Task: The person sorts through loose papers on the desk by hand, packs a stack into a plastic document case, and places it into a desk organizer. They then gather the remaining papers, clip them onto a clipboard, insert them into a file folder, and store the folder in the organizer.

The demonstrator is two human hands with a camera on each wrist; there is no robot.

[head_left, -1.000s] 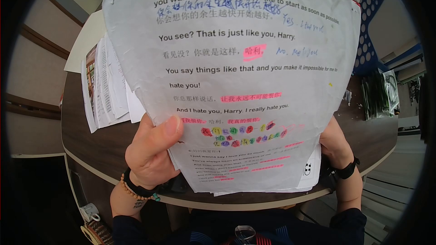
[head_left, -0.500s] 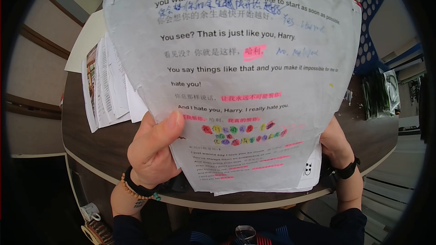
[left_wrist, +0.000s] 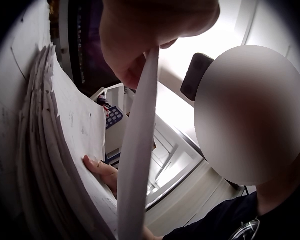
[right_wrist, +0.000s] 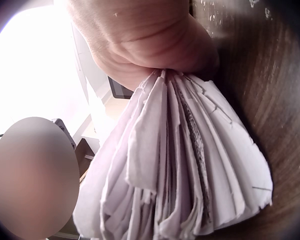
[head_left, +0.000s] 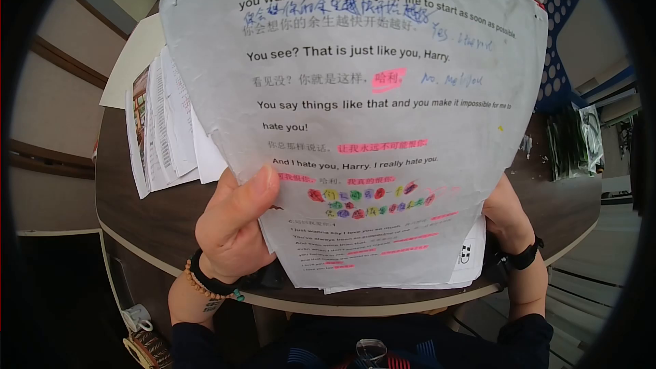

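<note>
A worn printed sheet [head_left: 383,123] with English and Chinese lines, pink highlighting and blue handwriting faces the head camera. My left hand [head_left: 239,225] pinches its left edge, thumb on the front. My right hand [head_left: 507,213] is at the lower right edge, its fingers hidden behind the paper. In the left wrist view, my left hand [left_wrist: 152,35] grips one raised sheet [left_wrist: 140,150], apart from a thick stack of pages [left_wrist: 65,125]. The right wrist view shows my right hand [right_wrist: 145,40] gripping the bunched edge of the fanned pages [right_wrist: 155,150].
Loose papers [head_left: 164,130] lie at the left of the dark round table [head_left: 137,222]. A blue perforated basket [head_left: 550,41] and plastic-wrapped packets [head_left: 574,143] stand at the right. A white cup [head_left: 137,317] is at the lower left, below the table's level.
The held sheet and my left hand have shifted slightly to the right. Both hands keep their hold on the pages.
</note>
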